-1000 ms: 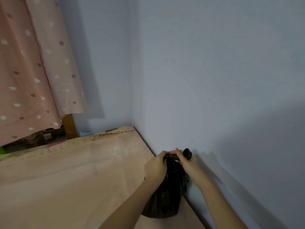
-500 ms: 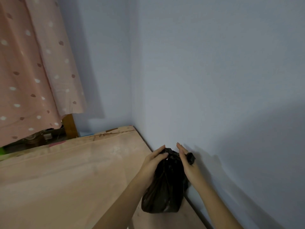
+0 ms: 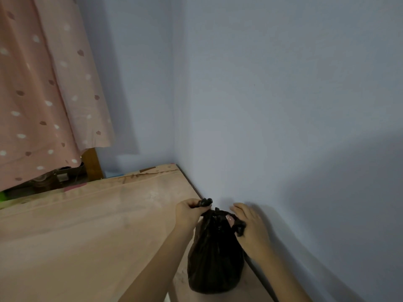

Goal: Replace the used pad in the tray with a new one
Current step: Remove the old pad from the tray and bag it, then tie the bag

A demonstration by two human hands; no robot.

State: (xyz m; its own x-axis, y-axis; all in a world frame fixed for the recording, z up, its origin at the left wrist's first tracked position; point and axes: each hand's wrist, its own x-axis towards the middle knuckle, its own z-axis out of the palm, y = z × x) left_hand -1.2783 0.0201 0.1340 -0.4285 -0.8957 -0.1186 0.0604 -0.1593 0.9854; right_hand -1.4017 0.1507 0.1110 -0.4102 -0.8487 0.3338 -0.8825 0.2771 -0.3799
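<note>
A full black plastic bag (image 3: 214, 260) stands upright on the cardboard-covered floor (image 3: 87, 225) close to the wall. My left hand (image 3: 188, 212) grips one twisted black ear of the bag's mouth and pulls it to the left. My right hand (image 3: 248, 225) pinches the other ear between thumb and fingers on the right side. The two ears cross in a knot at the bag's top. What the bag holds is hidden. No tray and no pad are in view.
A pale blue wall (image 3: 283, 105) runs along the right and meets another wall in the corner. A pink dotted curtain (image 3: 43, 94) hangs at the upper left over a wooden post (image 3: 92, 163) and dark clutter beneath it.
My hands went from open on each side of the bag's top to gripping its two ears and have drawn apart, left hand leftward, right hand rightward.
</note>
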